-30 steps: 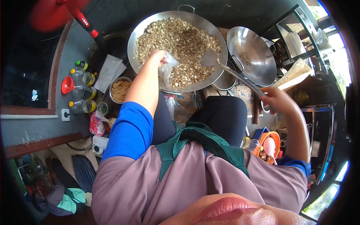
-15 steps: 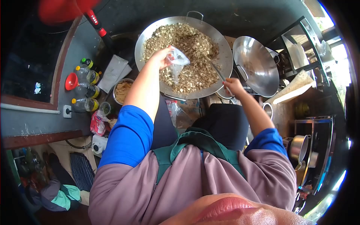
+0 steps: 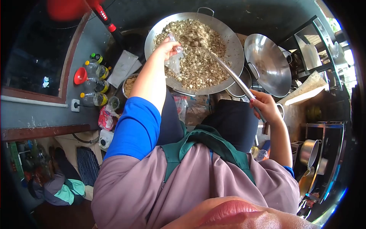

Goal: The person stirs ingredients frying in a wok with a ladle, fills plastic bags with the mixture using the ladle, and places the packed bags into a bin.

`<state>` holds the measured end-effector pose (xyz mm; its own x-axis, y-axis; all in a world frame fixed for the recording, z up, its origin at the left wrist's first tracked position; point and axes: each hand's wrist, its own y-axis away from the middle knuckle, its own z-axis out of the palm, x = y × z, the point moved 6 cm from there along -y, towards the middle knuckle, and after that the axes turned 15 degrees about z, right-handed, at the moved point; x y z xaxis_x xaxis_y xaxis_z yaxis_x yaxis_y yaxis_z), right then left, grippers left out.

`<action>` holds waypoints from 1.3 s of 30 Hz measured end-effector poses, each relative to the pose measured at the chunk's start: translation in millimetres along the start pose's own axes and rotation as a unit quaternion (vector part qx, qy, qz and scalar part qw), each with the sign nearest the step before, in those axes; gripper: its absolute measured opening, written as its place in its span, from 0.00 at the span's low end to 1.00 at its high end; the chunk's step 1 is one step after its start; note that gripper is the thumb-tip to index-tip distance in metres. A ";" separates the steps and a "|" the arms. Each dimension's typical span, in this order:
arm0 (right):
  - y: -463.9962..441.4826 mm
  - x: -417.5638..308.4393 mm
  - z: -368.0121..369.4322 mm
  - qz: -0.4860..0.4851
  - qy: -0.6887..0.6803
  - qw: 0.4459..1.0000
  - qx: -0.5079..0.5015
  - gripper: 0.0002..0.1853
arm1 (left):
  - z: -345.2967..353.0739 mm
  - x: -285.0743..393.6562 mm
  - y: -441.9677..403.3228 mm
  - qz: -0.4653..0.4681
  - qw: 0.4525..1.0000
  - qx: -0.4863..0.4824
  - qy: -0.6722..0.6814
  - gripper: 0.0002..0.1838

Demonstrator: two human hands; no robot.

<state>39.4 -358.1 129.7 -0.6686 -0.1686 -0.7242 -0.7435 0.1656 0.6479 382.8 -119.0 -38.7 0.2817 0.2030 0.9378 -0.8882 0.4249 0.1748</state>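
A big metal wok (image 3: 233, 45) in front of me holds a heap of brown and whitish chopped food (image 3: 202, 72). My left hand (image 3: 167, 49) is above the wok's left part, its fingers closed on a clear plastic bag (image 3: 174, 64) that hangs down over the food. What the bag contains, if anything, I cannot make out. Out to the right, my right hand (image 3: 265, 107) grips the handle of a long metal spatula (image 3: 232, 73). The spatula's far end is down in the food near the wok's upper middle, blurred and partly covered.
Right of the wok leans a second, smaller wok (image 3: 268, 65). Several bottles (image 3: 91, 82) and a red funnel (image 3: 80, 76) line the left wall, near a bowl of tan food (image 3: 129, 86). Pots (image 3: 309, 152) sit on a rack at the lower right.
My right hand has drawn back toward me and to the right with the spatula, whose blurred end moved farther up the wok. My left hand and the bag shifted slightly upward. The view shifted slightly.
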 end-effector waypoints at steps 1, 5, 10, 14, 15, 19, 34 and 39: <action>8.9 -6.9 1.4 0.001 0.000 1.000 -0.007 0.24 | 3.6 8.2 6.4 -0.001 1.000 -0.007 -0.008 0.20; 27.7 -30.4 14.6 0.009 0.125 0.992 0.019 0.24 | 15.2 21.6 14.9 0.013 0.998 -0.060 -0.016 0.24; 43.0 -62.5 40.8 -0.265 0.474 0.807 0.230 0.23 | 21.6 35.5 18.7 0.038 0.996 -0.070 -0.027 0.31; 60.7 -75.9 33.5 -0.124 0.511 0.804 0.276 0.24 | 12.3 27.7 10.9 0.052 0.998 -0.041 0.016 0.33; 62.4 -75.8 25.5 -0.157 0.492 0.811 0.274 0.25 | 10.7 25.4 12.4 0.037 0.999 -0.028 0.004 0.35; 59.5 -82.1 -18.5 -0.075 0.405 0.864 0.289 0.23 | 2.7 10.6 4.1 0.025 1.000 0.002 0.013 0.36; -241.6 30.9 2.5 -0.006 0.006 0.998 0.059 0.10 | -5.0 26.2 11.6 0.034 0.997 0.063 0.013 0.24; -177.0 38.0 12.6 0.001 -0.085 0.996 0.011 0.15 | -6.2 19.8 11.1 0.028 0.998 0.048 0.024 0.28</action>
<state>145.8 -381.6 -15.4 -0.6575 -0.0012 -0.7535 -0.7403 0.1872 0.6457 380.8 -104.8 -20.1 0.2452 0.2675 0.9318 -0.9331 0.3259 0.1520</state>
